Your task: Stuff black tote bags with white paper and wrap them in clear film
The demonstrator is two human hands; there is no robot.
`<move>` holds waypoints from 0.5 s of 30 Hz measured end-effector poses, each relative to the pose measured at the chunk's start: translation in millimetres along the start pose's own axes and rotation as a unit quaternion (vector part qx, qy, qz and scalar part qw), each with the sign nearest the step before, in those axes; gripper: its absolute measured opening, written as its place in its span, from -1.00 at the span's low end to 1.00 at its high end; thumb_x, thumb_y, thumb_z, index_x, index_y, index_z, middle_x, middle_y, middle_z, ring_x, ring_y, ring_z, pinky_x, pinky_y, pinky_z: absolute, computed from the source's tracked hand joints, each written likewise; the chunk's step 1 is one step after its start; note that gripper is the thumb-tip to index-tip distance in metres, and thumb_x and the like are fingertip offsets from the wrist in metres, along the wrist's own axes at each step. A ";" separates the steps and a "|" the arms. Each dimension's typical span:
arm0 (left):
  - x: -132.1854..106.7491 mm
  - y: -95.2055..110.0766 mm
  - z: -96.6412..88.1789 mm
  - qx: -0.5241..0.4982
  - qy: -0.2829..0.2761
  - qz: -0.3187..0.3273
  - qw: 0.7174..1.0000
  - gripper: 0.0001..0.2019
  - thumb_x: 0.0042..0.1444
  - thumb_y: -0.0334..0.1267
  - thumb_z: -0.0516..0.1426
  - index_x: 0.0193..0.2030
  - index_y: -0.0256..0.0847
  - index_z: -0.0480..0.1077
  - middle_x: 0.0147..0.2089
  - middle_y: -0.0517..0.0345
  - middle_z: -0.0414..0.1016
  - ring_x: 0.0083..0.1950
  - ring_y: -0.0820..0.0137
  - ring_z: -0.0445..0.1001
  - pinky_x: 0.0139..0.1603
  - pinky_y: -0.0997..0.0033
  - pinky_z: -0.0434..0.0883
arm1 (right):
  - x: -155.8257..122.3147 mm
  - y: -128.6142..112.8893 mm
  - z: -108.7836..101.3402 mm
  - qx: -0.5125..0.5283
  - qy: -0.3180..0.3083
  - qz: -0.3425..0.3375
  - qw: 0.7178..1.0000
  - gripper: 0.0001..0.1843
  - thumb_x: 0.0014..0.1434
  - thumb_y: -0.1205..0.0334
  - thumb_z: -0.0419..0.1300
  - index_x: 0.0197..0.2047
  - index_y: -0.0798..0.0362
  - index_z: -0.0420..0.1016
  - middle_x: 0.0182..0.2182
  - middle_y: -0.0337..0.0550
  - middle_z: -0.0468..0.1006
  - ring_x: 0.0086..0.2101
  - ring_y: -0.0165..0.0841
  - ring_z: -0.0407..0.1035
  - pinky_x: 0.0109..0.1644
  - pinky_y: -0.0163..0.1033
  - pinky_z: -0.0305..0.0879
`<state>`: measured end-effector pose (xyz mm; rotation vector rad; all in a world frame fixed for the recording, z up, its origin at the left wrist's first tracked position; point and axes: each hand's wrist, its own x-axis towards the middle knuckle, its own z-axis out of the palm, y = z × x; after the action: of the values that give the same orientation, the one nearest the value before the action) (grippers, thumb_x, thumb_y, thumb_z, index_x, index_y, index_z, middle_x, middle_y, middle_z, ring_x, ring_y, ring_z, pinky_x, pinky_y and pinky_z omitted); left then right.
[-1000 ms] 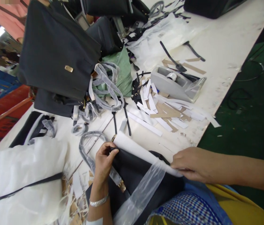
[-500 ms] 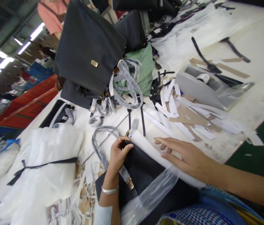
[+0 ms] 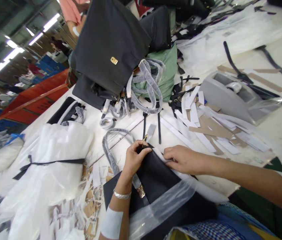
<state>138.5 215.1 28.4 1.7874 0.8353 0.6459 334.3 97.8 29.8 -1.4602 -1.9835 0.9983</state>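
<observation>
A black handbag [image 3: 161,176] lies in front of me, with a plastic-wrapped handle [image 3: 107,150] looping off its left side. My left hand [image 3: 136,156] pinches the bag's upper corner, thumb against the edge. On the bag's right edge, my right hand [image 3: 181,159] has its fingers closed on a strip of white foam sheet [image 3: 159,155] that runs along that edge. Clear plastic film [image 3: 163,206] crosses the lower part of the bag. A gold clasp [image 3: 141,191] shows where the wrapped handle meets the bag.
Large black bags [image 3: 110,43] stand at the back, with more wrapped handles [image 3: 153,83]. A grey tape dispenser [image 3: 231,93] sits at right beside paper strips [image 3: 211,130]. A tied bundle of white foam sheets [image 3: 58,146] lies at left. Beyond is an orange bin [image 3: 35,100].
My right hand has come in from the right, its fingers closing on the white foam at the bag's edge. My left hand keeps its pinch on the corner. The view has shifted slightly.
</observation>
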 end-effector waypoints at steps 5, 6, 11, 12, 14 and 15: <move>1.8 -14.6 6.6 0.129 -0.025 0.038 0.991 -0.80 0.23 -0.22 0.20 -0.02 -0.14 0.49 -0.07 0.09 0.54 -0.02 0.24 0.49 0.08 0.24 0.39 | -25.0 1.6 -3.2 0.033 0.068 0.068 0.995 -0.77 0.31 0.20 0.16 -0.04 0.06 0.55 -0.20 -0.09 0.60 -0.27 -0.27 0.45 -0.18 -0.25 0.26; -0.1 -13.0 6.3 0.176 -0.016 0.055 0.983 -0.76 0.26 -0.22 0.19 0.04 -0.13 0.48 0.00 0.05 0.53 0.05 0.19 0.47 0.13 0.17 0.38 | -38.5 1.1 -6.3 0.046 0.100 0.077 0.991 -0.70 0.33 0.14 0.14 0.06 0.04 0.52 -0.12 -0.08 0.60 -0.23 -0.26 0.46 -0.14 -0.24 0.28; -20.1 28.7 6.3 0.392 0.060 0.149 0.906 -0.69 0.36 -0.24 0.12 0.20 -0.11 0.41 0.30 -0.10 0.29 0.26 0.06 0.31 0.21 -0.01 0.35 | -116.7 -0.1 -10.2 0.060 0.087 0.148 0.983 -0.72 0.31 -0.02 0.18 -0.05 -0.09 0.60 -0.21 -0.20 0.60 -0.33 -0.30 0.44 -0.21 -0.24 0.29; -24.7 40.0 9.5 0.391 0.039 0.175 0.903 -0.71 0.38 -0.24 0.11 0.20 -0.11 0.41 0.28 -0.07 0.32 0.24 0.11 0.34 0.21 0.05 0.36 | -128.4 0.1 -6.1 0.071 0.060 0.152 0.984 -0.71 0.30 -0.02 0.20 -0.03 -0.09 0.60 -0.22 -0.20 0.60 -0.35 -0.31 0.44 -0.23 -0.24 0.29; -33.3 58.7 21.0 0.362 -0.067 0.229 0.901 -0.74 0.41 -0.21 0.08 0.17 -0.10 0.40 0.21 0.02 0.41 0.21 0.22 0.38 0.23 0.16 0.37 | -143.8 0.2 5.7 0.073 0.032 0.147 0.986 -0.67 0.27 0.02 0.22 0.05 -0.07 0.56 -0.21 -0.16 0.60 -0.34 -0.28 0.45 -0.24 -0.23 0.30; -37.0 64.7 28.3 0.350 -0.137 0.249 0.893 -0.74 0.42 -0.16 0.06 0.18 -0.10 0.38 0.18 0.05 0.44 0.22 0.24 0.38 0.26 0.16 0.35 | -147.6 -0.1 11.9 0.064 0.032 0.141 0.987 -0.65 0.27 0.05 0.22 0.08 -0.04 0.55 -0.20 -0.14 0.60 -0.32 -0.26 0.46 -0.22 -0.22 0.31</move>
<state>152.5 154.2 77.8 2.7280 0.4209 0.4046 372.1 -45.4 28.6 -1.7085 -1.6647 1.1562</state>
